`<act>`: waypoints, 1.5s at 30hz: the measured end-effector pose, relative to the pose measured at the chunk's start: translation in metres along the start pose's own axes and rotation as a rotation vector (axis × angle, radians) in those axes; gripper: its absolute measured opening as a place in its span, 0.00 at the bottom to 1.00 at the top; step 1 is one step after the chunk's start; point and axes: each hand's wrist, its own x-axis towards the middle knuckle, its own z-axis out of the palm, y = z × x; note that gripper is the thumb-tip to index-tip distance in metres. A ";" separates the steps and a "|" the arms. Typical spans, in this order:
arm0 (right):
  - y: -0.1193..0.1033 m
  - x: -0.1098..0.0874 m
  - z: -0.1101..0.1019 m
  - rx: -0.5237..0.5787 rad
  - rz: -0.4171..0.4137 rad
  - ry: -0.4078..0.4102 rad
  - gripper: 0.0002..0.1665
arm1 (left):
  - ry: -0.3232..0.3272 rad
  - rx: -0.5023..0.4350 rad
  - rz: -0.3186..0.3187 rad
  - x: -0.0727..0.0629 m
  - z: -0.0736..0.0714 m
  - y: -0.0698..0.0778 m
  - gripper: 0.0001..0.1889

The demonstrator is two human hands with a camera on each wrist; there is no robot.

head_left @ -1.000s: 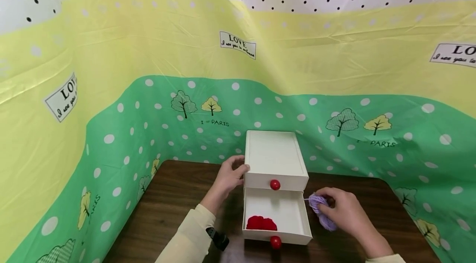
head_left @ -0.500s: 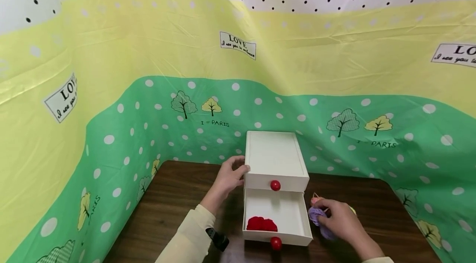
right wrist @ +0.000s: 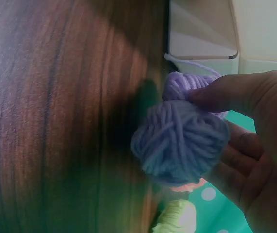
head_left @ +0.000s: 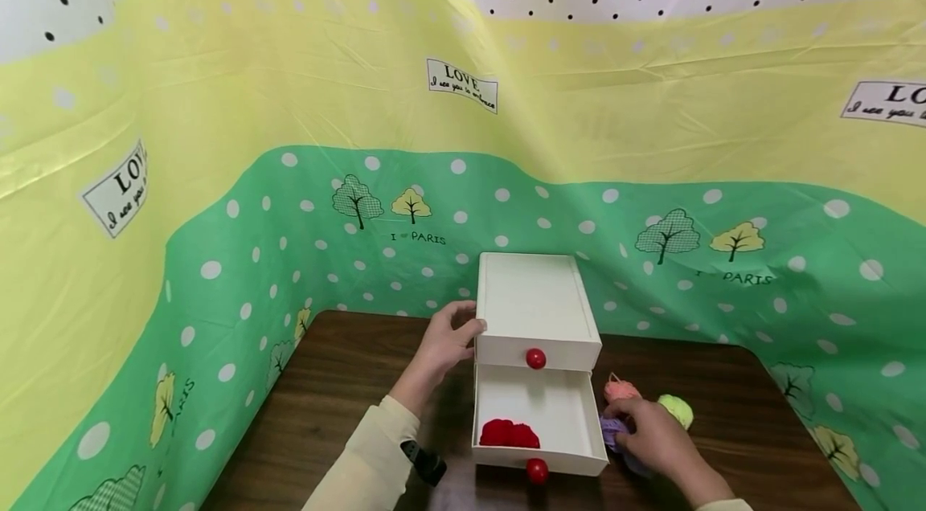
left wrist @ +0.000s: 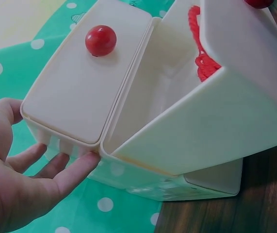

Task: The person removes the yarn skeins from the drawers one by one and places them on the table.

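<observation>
A white two-tier drawer box (head_left: 535,298) stands on the table, its lower drawer (head_left: 589,423) pulled out and its upper one closed. Inside the lower drawer lies red yarn (head_left: 510,434). My left hand (head_left: 444,341) rests on the box's left side near the upper drawer; in the left wrist view its extended fingers (left wrist: 75,172) touch the side wall. Right of the drawer, my right hand (head_left: 654,435) pinches a purple yarn skein (right wrist: 179,141) between thumb and fingers. The skein shows two bulges, and a loose strand trails from it.
Behind my right hand lie a pink yarn ball (head_left: 620,389) and a yellow-green yarn ball (head_left: 676,410). Red round knobs (head_left: 535,358) stick out from the drawer fronts. A patterned curtain (head_left: 405,198) surrounds the brown wooden table (head_left: 354,382).
My right hand has moved left and slightly nearer with the purple yarn skein, beside the drawer's right wall. The pink and yellow-green balls have come into view. My left hand stays put.
</observation>
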 end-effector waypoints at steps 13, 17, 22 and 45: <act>0.015 -0.003 0.014 -0.003 -0.069 0.028 0.19 | 0.005 -0.007 0.001 0.001 0.003 -0.002 0.28; 0.015 -0.004 0.009 0.004 -0.099 0.041 0.20 | 0.009 -0.003 0.001 0.001 0.003 -0.002 0.28; 0.011 -0.005 -0.001 0.021 -0.119 0.030 0.18 | 0.016 -0.005 -0.004 0.000 0.002 -0.001 0.27; -0.032 -0.012 -0.042 0.078 -0.181 0.185 0.15 | 0.010 -0.002 -0.004 0.001 0.000 -0.002 0.28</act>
